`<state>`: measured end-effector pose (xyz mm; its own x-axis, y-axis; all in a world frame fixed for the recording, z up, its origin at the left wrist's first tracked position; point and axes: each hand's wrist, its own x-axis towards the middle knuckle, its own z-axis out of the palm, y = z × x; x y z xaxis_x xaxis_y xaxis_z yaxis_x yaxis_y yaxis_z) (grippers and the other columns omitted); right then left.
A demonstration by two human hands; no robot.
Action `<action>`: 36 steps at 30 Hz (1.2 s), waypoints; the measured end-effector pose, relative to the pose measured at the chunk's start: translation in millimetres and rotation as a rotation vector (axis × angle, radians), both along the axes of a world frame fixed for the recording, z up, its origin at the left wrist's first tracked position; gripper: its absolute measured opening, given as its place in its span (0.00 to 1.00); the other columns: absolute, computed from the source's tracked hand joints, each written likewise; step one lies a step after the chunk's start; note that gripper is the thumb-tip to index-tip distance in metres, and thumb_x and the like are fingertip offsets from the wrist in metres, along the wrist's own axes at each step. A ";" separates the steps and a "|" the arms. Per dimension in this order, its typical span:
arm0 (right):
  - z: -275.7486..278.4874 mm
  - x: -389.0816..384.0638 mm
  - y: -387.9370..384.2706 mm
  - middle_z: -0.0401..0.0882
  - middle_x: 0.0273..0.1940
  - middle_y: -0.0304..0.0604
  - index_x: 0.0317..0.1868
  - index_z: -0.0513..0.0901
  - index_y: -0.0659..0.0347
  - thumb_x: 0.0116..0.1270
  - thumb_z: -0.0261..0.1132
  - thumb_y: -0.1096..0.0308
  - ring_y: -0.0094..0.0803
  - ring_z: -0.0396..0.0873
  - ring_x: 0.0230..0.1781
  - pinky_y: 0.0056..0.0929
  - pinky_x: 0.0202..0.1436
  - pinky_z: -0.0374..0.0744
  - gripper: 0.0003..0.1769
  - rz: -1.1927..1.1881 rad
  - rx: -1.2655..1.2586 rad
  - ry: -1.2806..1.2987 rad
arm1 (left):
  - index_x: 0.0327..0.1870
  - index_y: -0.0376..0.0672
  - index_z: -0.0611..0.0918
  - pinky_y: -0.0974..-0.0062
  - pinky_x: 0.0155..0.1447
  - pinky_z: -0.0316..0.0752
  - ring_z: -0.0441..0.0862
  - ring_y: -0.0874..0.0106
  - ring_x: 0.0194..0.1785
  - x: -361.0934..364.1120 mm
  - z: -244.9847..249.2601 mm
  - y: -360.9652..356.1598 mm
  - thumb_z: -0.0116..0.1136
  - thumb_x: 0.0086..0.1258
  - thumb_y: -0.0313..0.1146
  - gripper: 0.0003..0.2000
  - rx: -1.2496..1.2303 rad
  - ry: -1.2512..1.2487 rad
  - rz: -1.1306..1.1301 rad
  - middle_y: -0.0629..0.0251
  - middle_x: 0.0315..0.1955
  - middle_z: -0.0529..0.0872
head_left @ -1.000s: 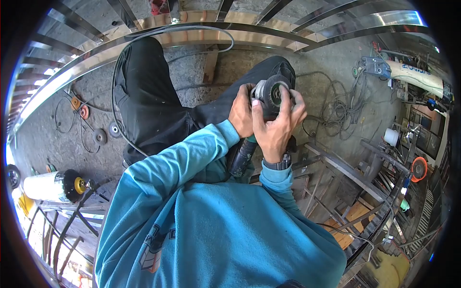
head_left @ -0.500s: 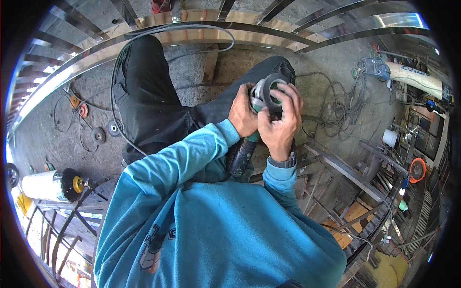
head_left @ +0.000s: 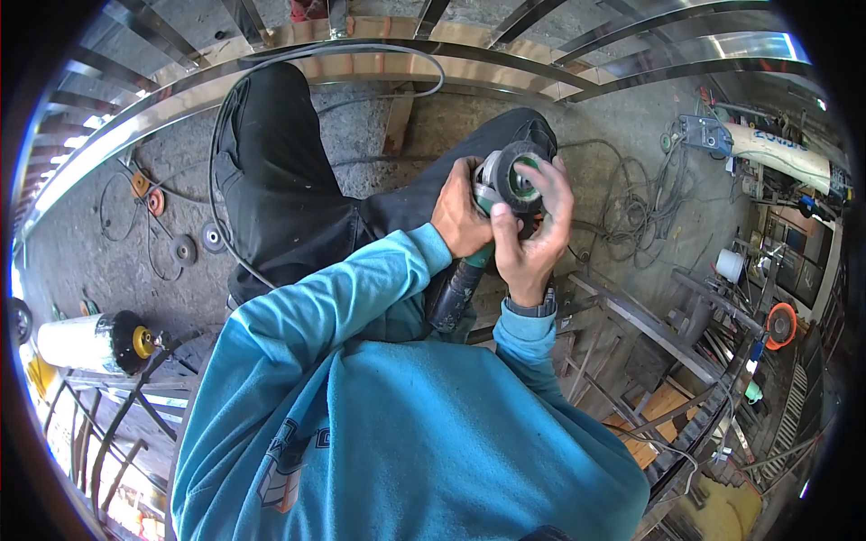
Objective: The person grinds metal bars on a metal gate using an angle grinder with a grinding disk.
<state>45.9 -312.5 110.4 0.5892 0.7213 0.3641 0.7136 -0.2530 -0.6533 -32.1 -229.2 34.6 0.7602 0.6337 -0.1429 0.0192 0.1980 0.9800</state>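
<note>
Over my lap, my left hand (head_left: pixel 462 212) is wrapped around the head of an angle grinder (head_left: pixel 458 288) with a green and black body. The grinder's black handle end points down toward my torso. A dark grey abrasive disc (head_left: pixel 516 151) with a green centre is on its head, facing right. My right hand (head_left: pixel 534 248) is at the disc, its thumb by the lower rim and its bent fingers over the face and green centre. Those fingertips are slightly blurred, so their exact contact is hard to see.
Shiny metal bars form a frame (head_left: pixel 361 68) beyond my knees. Loose discs (head_left: pixel 183 250) and cables lie on the floor at left, near a white gas cylinder (head_left: pixel 86 343). At right are tangled cables (head_left: pixel 636 212), a steel rack (head_left: pixel 663 334) and an orange round object (head_left: pixel 782 325).
My right fingers have shifted and opened somewhat on the disc, showing more of its green centre. The disc's face has turned slightly toward me. My left hand keeps its hold.
</note>
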 end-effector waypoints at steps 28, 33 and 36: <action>17.9 66.7 -36.2 0.78 0.41 0.36 0.61 0.75 0.54 0.79 0.55 0.38 0.28 0.67 0.28 0.33 0.33 0.67 0.28 -0.723 0.523 0.983 | 0.67 0.29 0.67 0.61 0.68 0.75 0.83 0.53 0.62 -1.6 9.3 5.5 0.87 0.45 0.40 0.50 -0.031 0.123 -0.069 0.43 0.56 0.83; 17.6 89.8 -70.4 0.88 0.46 0.47 0.53 0.87 0.69 0.80 0.60 0.47 0.33 0.84 0.46 0.31 0.52 0.80 0.28 -0.843 -0.149 -0.191 | 0.67 0.29 0.67 0.61 0.69 0.75 0.83 0.53 0.62 -2.1 7.4 6.2 0.86 0.47 0.40 0.49 -0.045 0.118 -0.081 0.43 0.56 0.83; 12.2 75.2 -62.3 0.87 0.43 0.42 0.57 0.85 0.69 0.74 0.71 0.62 0.24 0.81 0.42 0.26 0.48 0.78 0.20 -0.592 0.041 0.173 | 0.68 0.29 0.67 0.61 0.69 0.74 0.82 0.52 0.63 -1.4 0.9 2.1 0.86 0.47 0.41 0.49 -0.047 0.097 -0.068 0.43 0.57 0.83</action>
<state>121.1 -374.8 122.7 0.9383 0.2412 0.2479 0.3423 -0.5455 -0.7650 -33.5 -227.1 35.5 0.7823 0.5721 -0.2463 0.1286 0.2385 0.9626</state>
